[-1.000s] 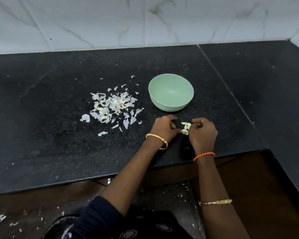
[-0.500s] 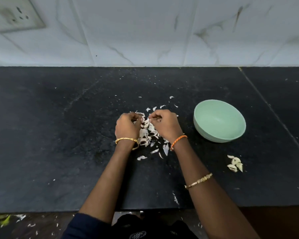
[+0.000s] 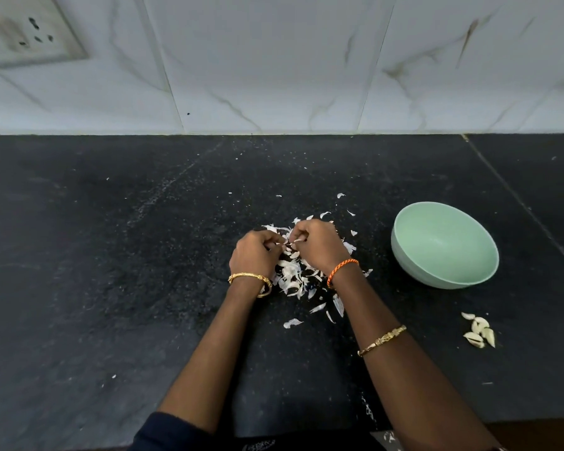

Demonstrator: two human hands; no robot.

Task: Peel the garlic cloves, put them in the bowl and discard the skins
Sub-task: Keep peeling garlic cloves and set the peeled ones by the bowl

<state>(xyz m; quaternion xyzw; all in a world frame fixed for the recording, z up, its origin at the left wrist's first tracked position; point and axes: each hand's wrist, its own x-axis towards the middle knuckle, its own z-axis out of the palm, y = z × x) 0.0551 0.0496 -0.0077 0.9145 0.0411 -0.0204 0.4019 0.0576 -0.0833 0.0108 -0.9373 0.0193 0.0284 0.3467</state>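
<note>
Both hands are hovering over the heap of white papery garlic skins (image 3: pixel 290 275) on the black stone counter (image 3: pixel 111 255). The left hand (image 3: pixel 256 255) and right hand (image 3: pixel 319 244) are curling their fingers tight, pinching one small pale garlic clove (image 3: pixel 288 243) between them, lying crosswise. The mint-green round bowl (image 3: pixel 445 245) is sitting to the right, with unpeeled garlic cloves (image 3: pixel 479 330) nearer the counter edge.

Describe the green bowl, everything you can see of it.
The bowl is pale mint green, round and deep, with a smooth matte look like plastic and a thin rim. It stands upright on the black counter, right of the skin pile and beyond the small heap of cloves. Its inside looks empty. Neither hand touches it.
</note>
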